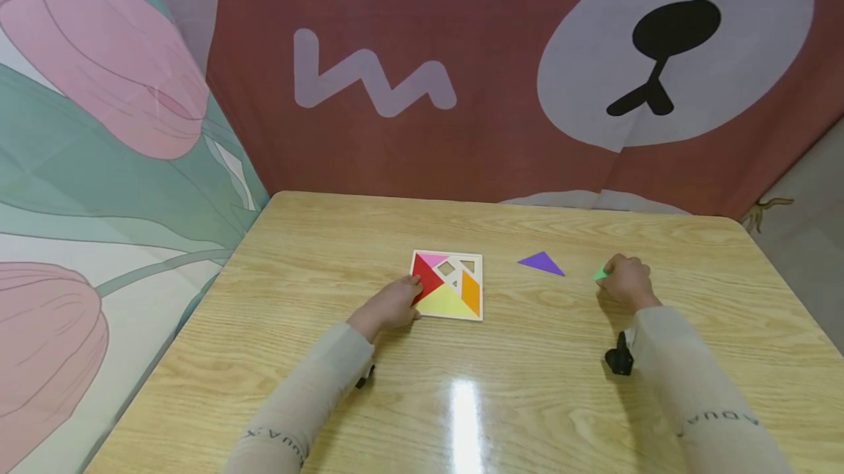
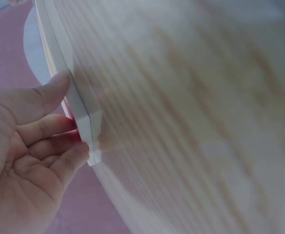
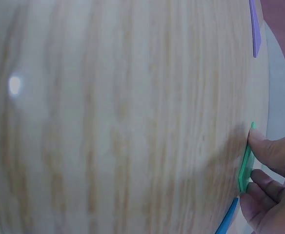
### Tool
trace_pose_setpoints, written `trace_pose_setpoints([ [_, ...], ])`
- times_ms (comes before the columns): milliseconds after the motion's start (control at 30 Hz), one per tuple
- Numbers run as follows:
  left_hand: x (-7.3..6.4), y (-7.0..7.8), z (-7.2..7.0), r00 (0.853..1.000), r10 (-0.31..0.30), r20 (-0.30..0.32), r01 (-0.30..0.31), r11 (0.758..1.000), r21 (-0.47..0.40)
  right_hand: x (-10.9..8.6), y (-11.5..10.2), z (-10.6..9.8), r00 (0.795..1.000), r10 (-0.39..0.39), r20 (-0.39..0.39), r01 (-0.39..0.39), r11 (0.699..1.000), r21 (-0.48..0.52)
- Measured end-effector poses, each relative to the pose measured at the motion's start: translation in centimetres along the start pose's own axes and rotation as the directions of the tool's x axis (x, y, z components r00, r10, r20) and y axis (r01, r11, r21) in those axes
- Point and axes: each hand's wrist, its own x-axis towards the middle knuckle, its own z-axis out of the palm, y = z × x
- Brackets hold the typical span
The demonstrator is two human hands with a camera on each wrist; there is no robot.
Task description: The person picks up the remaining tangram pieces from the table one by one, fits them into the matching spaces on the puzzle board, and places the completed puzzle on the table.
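Observation:
A square tangram board (image 1: pixel 482 287) with a pale frame lies flat on the table. Red (image 1: pixel 425 276), pink (image 1: pixel 431 259), yellow (image 1: pixel 450 302) and orange (image 1: pixel 470 292) pieces sit in it, with openings toward its upper right. My left hand (image 1: pixel 390 302) holds the board's near left corner, fingers over the red piece's edge, thumb at the near side. Right of the board, my right hand (image 1: pixel 628 282) pinches a green tangram piece (image 3: pixel 246 165) by its edges, at the tabletop. Between board and right hand lies a purple triangle (image 1: pixel 543 263).
A blue piece (image 3: pixel 226 217) lies beside the right fingers in the right wrist view; the hand hides it in the head view. The wooden table (image 1: pixel 527 371) meets a printed curtain (image 1: pixel 488 159) at its far edge.

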Motion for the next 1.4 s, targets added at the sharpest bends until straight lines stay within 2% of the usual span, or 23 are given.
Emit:
trace_pose_setpoints([
  [133,0.0,0.0,0.0,1.000,-0.023,0.009,0.023,1.000,-0.015,0.2,0.1,-0.1,0.999,-0.027,-0.027,0.026,1.000,-0.016],
  [233,0.0,0.1,-0.1,1.000,-0.019,0.011,0.019,1.000,-0.011,0.3,0.2,-0.2,0.999,-0.032,-0.015,0.031,0.999,-0.031],
  [467,0.0,0.0,-0.1,1.000,-0.011,0.007,0.011,1.000,0.008,0.1,0.3,-0.5,0.997,0.053,0.051,-0.055,0.998,0.039],
  [633,0.0,0.0,0.0,1.000,0.002,-0.005,-0.002,1.000,0.023,0.0,0.1,-0.7,0.996,0.068,0.060,-0.070,0.997,0.031],
  [800,0.0,-0.1,0.1,1.000,0.018,-0.016,-0.017,0.999,0.027,-0.4,0.1,-0.7,0.997,0.066,0.031,-0.068,0.997,0.046],
  [1000,0.0,0.0,0.1,1.000,0.000,-0.011,0.000,1.000,0.029,-0.8,0.2,-0.6,0.996,0.089,-0.016,-0.086,0.988,0.125],
  [1167,0.0,0.1,0.0,1.000,-0.009,0.000,0.009,1.000,0.019,-1.1,0.0,-1.0,0.995,0.087,-0.044,-0.081,0.988,0.132],
  [1267,0.0,0.2,0.0,1.000,-0.013,0.003,0.013,1.000,0.016,-1.3,-0.1,-1.3,0.997,0.062,-0.051,-0.054,0.988,0.143],
  [1400,0.0,0.1,0.1,1.000,-0.013,-0.001,0.013,1.000,0.020,-1.5,-0.1,-1.5,0.999,0.047,-0.019,-0.043,0.984,0.171],
])
